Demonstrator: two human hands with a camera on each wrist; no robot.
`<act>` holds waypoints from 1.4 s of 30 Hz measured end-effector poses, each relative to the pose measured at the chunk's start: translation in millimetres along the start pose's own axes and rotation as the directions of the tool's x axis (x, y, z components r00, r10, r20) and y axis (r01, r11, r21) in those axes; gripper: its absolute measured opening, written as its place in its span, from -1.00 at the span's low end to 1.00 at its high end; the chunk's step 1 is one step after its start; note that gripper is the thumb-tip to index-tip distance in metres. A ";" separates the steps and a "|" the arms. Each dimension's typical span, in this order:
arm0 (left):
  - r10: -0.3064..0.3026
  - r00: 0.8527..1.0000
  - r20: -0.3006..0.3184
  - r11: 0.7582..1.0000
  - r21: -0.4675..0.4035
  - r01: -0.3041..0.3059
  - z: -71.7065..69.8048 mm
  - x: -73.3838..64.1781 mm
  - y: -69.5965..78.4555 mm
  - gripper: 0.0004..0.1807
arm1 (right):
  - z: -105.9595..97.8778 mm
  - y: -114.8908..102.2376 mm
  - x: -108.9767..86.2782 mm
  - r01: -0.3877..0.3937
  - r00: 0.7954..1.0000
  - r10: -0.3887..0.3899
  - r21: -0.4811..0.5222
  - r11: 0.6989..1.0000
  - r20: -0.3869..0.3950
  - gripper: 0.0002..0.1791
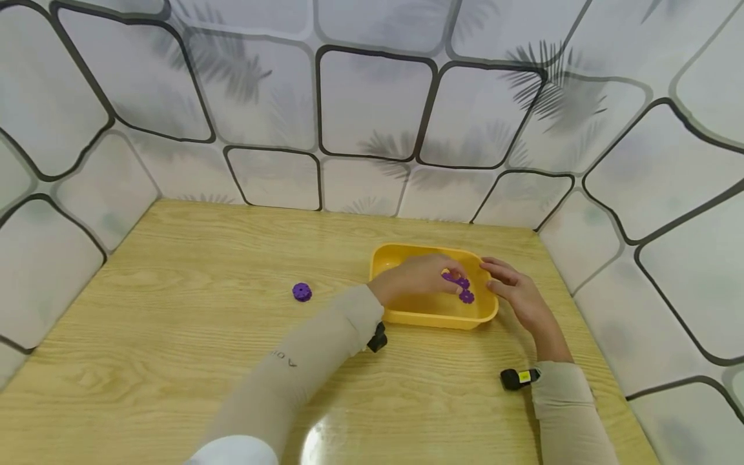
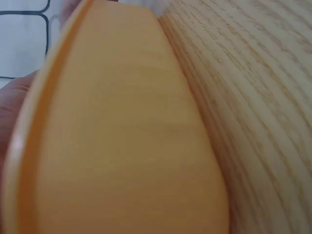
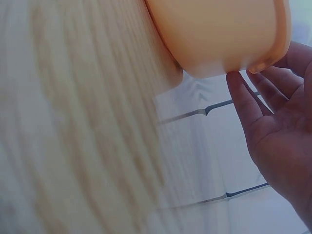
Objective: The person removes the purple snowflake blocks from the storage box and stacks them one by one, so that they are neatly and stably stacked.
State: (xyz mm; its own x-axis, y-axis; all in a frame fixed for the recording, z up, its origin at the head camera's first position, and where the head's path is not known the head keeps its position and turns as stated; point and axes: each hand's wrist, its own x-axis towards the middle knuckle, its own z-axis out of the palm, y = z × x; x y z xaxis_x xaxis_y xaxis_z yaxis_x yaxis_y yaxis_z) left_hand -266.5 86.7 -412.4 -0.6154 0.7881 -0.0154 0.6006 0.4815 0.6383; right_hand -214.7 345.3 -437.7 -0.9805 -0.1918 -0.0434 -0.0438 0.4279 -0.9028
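Observation:
My left hand (image 1: 423, 279) reaches down into a yellow plastic basin (image 1: 436, 319) and pinches several purple flower-shaped discs (image 1: 463, 284) between thumb and fingers. They look joined in a short chain over the basin's floor. At the basin's right end, my right hand (image 1: 518, 298) holds the rim with its fingertips. In the right wrist view, fingers (image 3: 243, 100) touch the basin's outer wall (image 3: 224, 34) near the lip. Only the basin's side (image 2: 122, 117) and a bit of the hand show in the left wrist view; the discs are hidden there.
Another purple disc-shaped piece (image 1: 301, 292), perhaps a small stack, lies on the wooden table (image 1: 174, 323) left of the basin. Patterned wall panels (image 1: 372, 103) enclose the back and both sides. Each wrist carries a small black camera (image 1: 378, 338).

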 end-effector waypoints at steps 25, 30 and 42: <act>0.044 0.994 0.104 0.996 -0.081 -0.036 30.8 27.9 -19.2 -0.64 | 0.8 -3.1 2.7 0.035 0.999 -0.035 0.012 0.999 0.006 -0.48; 0.019 0.993 0.115 0.997 -0.079 -0.010 30.9 26.7 -17.0 -0.63 | 0.6 -3.2 2.1 0.032 0.999 -0.032 0.020 0.999 0.007 -0.47; 0.000 0.994 0.106 1.000 0.029 -0.003 33.1 29.5 -14.6 -0.56 | -0.9 -1.7 0.3 0.032 0.999 -0.032 0.023 0.999 0.002 -0.47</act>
State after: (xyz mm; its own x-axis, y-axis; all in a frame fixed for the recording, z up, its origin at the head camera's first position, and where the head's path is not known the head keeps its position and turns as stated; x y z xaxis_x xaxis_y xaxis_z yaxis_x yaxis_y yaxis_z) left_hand -276.6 115.6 -447.7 -0.5576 0.8245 -0.0967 0.6171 0.4896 0.6161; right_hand -215.2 345.4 -435.8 -0.9783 -0.2069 -0.0153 -0.0706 0.4015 -0.9131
